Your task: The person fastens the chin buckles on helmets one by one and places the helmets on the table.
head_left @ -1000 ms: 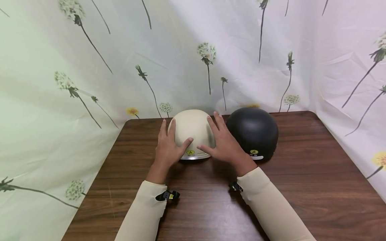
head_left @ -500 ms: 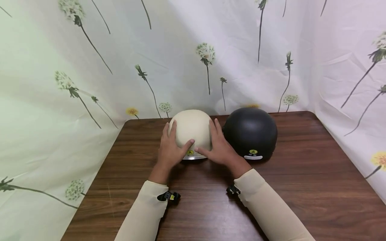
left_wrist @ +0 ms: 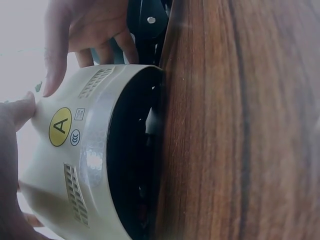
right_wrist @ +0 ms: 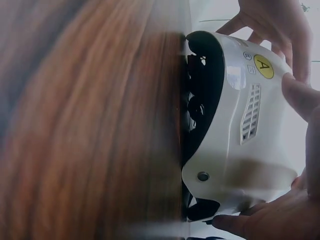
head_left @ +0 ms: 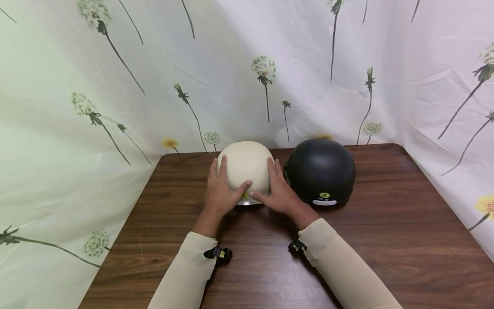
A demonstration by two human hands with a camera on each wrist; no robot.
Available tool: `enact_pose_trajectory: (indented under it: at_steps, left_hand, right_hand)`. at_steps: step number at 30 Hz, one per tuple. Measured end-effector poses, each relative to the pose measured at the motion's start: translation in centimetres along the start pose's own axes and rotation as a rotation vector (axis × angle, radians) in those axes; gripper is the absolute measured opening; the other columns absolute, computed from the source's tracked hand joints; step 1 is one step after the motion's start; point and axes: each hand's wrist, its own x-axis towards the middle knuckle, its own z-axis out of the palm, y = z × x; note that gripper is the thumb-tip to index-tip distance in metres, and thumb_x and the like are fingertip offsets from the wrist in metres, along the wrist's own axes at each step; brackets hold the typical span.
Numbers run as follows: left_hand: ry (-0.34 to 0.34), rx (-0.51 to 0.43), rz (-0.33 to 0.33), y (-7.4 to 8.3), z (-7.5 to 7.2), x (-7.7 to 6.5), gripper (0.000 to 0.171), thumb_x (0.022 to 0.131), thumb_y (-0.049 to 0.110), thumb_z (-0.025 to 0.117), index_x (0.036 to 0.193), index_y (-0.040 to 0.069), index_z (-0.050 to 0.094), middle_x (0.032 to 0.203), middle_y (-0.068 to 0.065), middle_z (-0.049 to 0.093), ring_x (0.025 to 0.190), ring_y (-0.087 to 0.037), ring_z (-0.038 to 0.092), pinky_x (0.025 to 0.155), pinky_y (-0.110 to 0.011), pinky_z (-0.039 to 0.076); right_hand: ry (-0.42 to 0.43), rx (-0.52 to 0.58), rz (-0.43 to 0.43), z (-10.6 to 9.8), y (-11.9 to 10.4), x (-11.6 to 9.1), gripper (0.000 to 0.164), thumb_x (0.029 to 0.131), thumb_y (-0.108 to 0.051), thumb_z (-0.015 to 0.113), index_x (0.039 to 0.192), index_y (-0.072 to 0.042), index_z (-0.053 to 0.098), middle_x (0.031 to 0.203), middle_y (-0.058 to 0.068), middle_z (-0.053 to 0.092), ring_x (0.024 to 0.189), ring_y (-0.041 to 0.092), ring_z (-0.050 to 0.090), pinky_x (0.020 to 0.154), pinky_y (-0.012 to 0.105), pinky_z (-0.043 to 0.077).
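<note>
A cream helmet [head_left: 247,165] sits dome up near the back edge of the table, its yellow A sticker [left_wrist: 60,127] facing the person. Against its left side, the left hand [head_left: 222,193] holds the shell with fingers spread and thumb over the near face. From the other side the right hand [head_left: 284,194] holds it too, fingertips at the lower rim in the right wrist view. Both thumbs nearly meet above the sticker. The helmet's vents [right_wrist: 252,114] and dark inside show beneath the thumbs. Just right of the right hand stands a black helmet [head_left: 322,171].
The wooden table [head_left: 390,240] extends in front of and beside both helmets. Behind it hangs a white curtain [head_left: 231,98] printed with dandelions, close to the back edge. Small black cameras [head_left: 223,254] are strapped at the wrists.
The right hand has moved left, away from the black helmet, and closed in on the cream helmet's side. The left hand has shifted slightly right against the shell. The black helmet has stayed put.
</note>
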Motion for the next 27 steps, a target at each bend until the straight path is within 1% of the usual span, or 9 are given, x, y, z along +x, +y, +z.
enact_pose_trajectory:
  at_steps: [3,5,9,12,17,20,23,27]
  left_hand:
    - [0.006,-0.014,0.001,0.1,0.1,0.1,0.118,0.090,0.073,0.075,0.178,0.022,0.014,0.182,-0.020,0.013,0.161,-0.054,0.032,0.115,-0.075,0.045]
    - [0.013,-0.027,0.005,0.1,0.1,0.0,0.117,0.091,0.072,0.076,0.177,0.021,0.015,0.182,-0.021,0.014,0.160,-0.055,0.033,0.115,-0.075,0.045]
    - [0.018,-0.040,0.003,0.3,0.0,-0.1,0.116,0.091,0.071,0.076,0.177,0.020,0.017,0.181,-0.022,0.014,0.159,-0.056,0.034,0.115,-0.076,0.045]
    - [0.019,-0.038,-0.001,0.4,0.0,-0.2,0.116,0.091,0.070,0.075,0.177,0.019,0.017,0.181,-0.022,0.015,0.159,-0.057,0.034,0.114,-0.076,0.045]
    - [0.016,-0.041,-0.020,0.3,0.1,-0.3,0.116,0.090,0.071,0.076,0.177,0.020,0.018,0.181,-0.022,0.016,0.159,-0.057,0.033,0.114,-0.076,0.045]
    - [0.023,-0.046,-0.025,0.4,0.1,-0.2,0.116,0.090,0.070,0.077,0.177,0.019,0.019,0.181,-0.022,0.016,0.159,-0.057,0.034,0.114,-0.076,0.045]
    - [0.040,-0.061,-0.022,0.5,0.0,-0.1,0.115,0.090,0.068,0.077,0.176,0.018,0.021,0.180,-0.023,0.018,0.157,-0.057,0.036,0.115,-0.076,0.044]
    - [0.063,-0.083,-0.020,0.8,-0.2,-0.2,0.113,0.090,0.066,0.080,0.175,0.016,0.025,0.178,-0.025,0.022,0.154,-0.059,0.039,0.115,-0.076,0.043]
  right_hand:
    - [0.006,0.011,-0.006,0.2,0.2,0.2,0.126,0.096,-0.059,0.078,0.176,-0.022,-0.012,0.184,0.017,-0.014,0.169,0.048,0.012,0.126,0.071,0.035]
    - [0.022,0.020,-0.015,0.4,0.3,0.2,0.125,0.097,-0.056,0.078,0.176,-0.018,-0.012,0.184,0.019,-0.013,0.170,0.047,0.010,0.127,0.070,0.034]
    - [0.063,0.053,-0.032,0.8,0.5,0.3,0.125,0.097,-0.050,0.080,0.176,-0.011,-0.008,0.184,0.021,-0.006,0.171,0.045,0.007,0.128,0.070,0.031]
    - [0.101,0.082,-0.061,1.0,0.7,0.4,0.126,0.094,-0.049,0.083,0.176,-0.007,-0.003,0.184,0.022,0.000,0.171,0.046,0.006,0.128,0.073,0.029]
    - [0.151,0.127,-0.092,1.4,1.2,0.4,0.128,0.089,-0.056,0.086,0.176,-0.008,0.006,0.184,0.022,0.008,0.171,0.046,0.010,0.126,0.075,0.028]
    - [0.163,0.126,-0.095,1.3,1.0,0.4,0.127,0.088,-0.052,0.088,0.176,-0.008,0.008,0.184,0.022,0.010,0.171,0.044,0.011,0.126,0.075,0.029]
    - [0.159,0.103,-0.083,1.0,0.5,0.4,0.127,0.088,-0.047,0.089,0.176,-0.008,0.008,0.184,0.021,0.011,0.171,0.042,0.013,0.126,0.073,0.032]
    - [0.151,0.092,-0.058,0.9,0.0,0.3,0.126,0.088,-0.048,0.089,0.177,-0.010,0.009,0.184,0.019,0.012,0.171,0.041,0.015,0.125,0.072,0.034]
